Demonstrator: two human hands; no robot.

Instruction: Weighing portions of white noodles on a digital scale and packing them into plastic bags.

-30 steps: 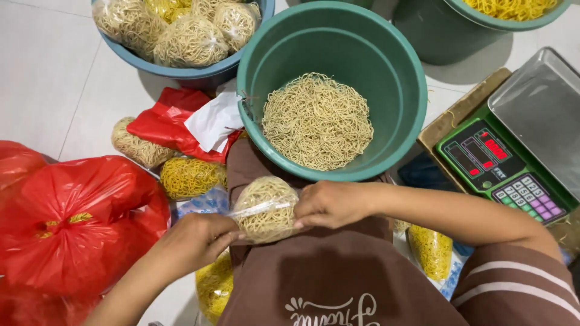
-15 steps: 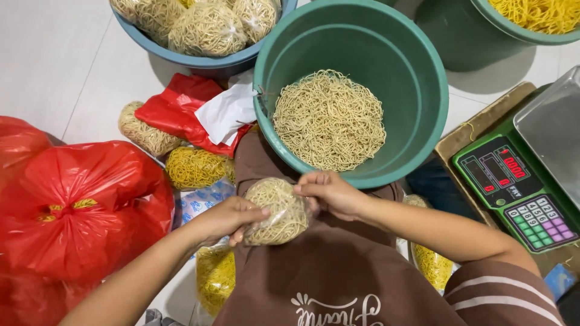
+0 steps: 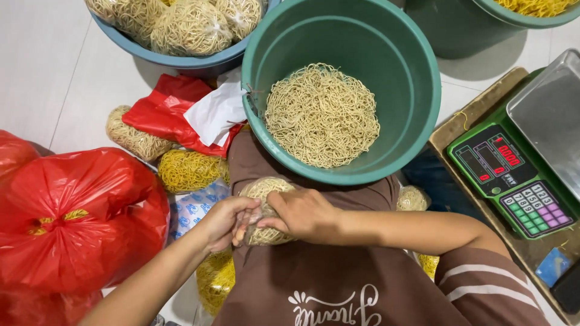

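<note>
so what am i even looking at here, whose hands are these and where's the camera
The camera sits on a person's head and looks straight down, so the two bare arms coming in from the bottom are that person's own. The left hand and right hand meet over the lap and together grip a small clear bag of pale noodles, resting on a brown apron. In front stands a green bucket with loose noodles inside. A blue tub at the top holds more filled bags. To the left lie red plastic bags and a few noodle bundles on the tiled floor. On the right is a green digital scale with a metal pan.
</note>
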